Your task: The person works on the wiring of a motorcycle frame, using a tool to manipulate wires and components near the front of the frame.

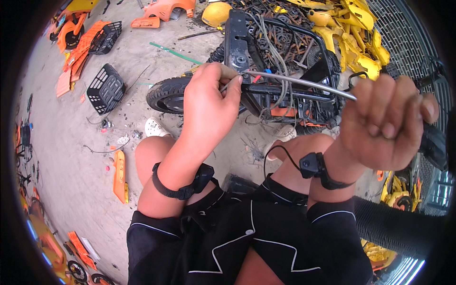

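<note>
Thin grey cable (299,81), sheathed and slightly bowed, stretched nearly level from about nine o'clock to three o'clock across the upper middle of the view, dipping a little toward three o'clock. Its nine o'clock end is pinched in the left hand (209,102); its three o'clock end passes into the closed right hand (384,123). Behind it, at twelve o'clock, stands a stripped black scooter frame (266,71) with loose wires.

Concrete floor (71,142) carrying scattered vehicle parts

Two black plastic baskets (105,89) are lying near orange panels (80,47); an orange strip (119,175) is resting by the person's knee, a green rod (175,53) is lying beyond the stripped scooter frame (266,80), and yellow shells (354,38) are piling up beside tangled rusty scrap (280,33)
</note>
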Demonstrator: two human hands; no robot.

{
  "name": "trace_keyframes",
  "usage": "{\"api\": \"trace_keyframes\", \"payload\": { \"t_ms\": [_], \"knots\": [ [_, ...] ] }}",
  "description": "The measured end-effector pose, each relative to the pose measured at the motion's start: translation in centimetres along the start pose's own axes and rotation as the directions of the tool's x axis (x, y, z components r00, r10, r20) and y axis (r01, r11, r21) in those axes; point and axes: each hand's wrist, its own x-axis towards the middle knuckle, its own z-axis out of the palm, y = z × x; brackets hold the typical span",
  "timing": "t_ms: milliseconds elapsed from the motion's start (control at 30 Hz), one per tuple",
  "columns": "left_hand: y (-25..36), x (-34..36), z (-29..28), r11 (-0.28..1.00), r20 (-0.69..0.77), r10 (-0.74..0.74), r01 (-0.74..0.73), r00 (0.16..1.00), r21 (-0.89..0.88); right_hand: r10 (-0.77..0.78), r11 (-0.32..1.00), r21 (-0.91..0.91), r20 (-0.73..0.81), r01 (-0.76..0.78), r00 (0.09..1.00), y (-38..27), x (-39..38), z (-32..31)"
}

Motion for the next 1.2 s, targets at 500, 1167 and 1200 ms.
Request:
{"api": "trace_keyframes", "payload": {
  "t_ms": [500, 1167, 1200],
  "knots": [
    [0.7, -1.1, -0.1, 0.933, -0.082, 0.360, -0.357, 0.930, 0.046, 0.728, 0.635, -0.064, -0.286, -0.770, 0.623, 7.2, -4.8, -0.9],
    [1.3, -1.4, 0.6, 0.822, -0.012, 0.547, -0.535, 0.837, 0.193, 0.648, 0.698, -0.184, -0.251, -0.692, 0.719, 7.2, -6.3, -1.5],
    [1.4, -1.4, 0.6, 0.825, -0.004, 0.540, -0.529, 0.841, 0.198, 0.623, 0.714, -0.207, -0.248, -0.669, 0.742, 7.5, -6.5, -1.6]
  ]
}}
